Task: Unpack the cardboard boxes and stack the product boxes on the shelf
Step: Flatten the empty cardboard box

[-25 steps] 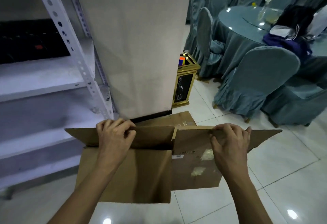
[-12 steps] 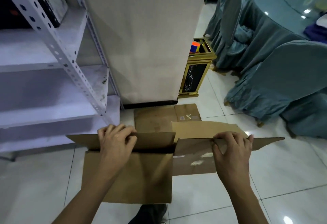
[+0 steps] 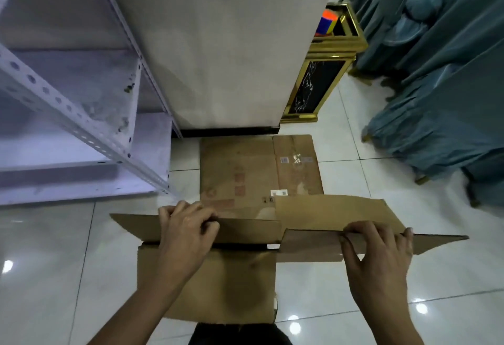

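Tiled floor (image 3: pixel 381 276): two flattened cartons, left hand (image 3: pixel 188 231) and right hand (image 3: pixel 379 254) clamped on one (image 3: pixel 231 284).

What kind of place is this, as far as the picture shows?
Probably a banquet hall or hotel function room: chairs in teal fabric covers, a gold-trimmed waste bin beside a pillar, and glossy tiled floor.

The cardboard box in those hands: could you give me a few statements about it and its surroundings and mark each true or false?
1. Both hands, left hand and right hand, grip the cardboard box. True.
2. A flattened carton lies on the floor beyond it. True.
3. The shelf levels in view are packed with product boxes. False: none show on them.
4. The gold-trimmed bin stands left of the shelf. False: it stands right of the pillar.
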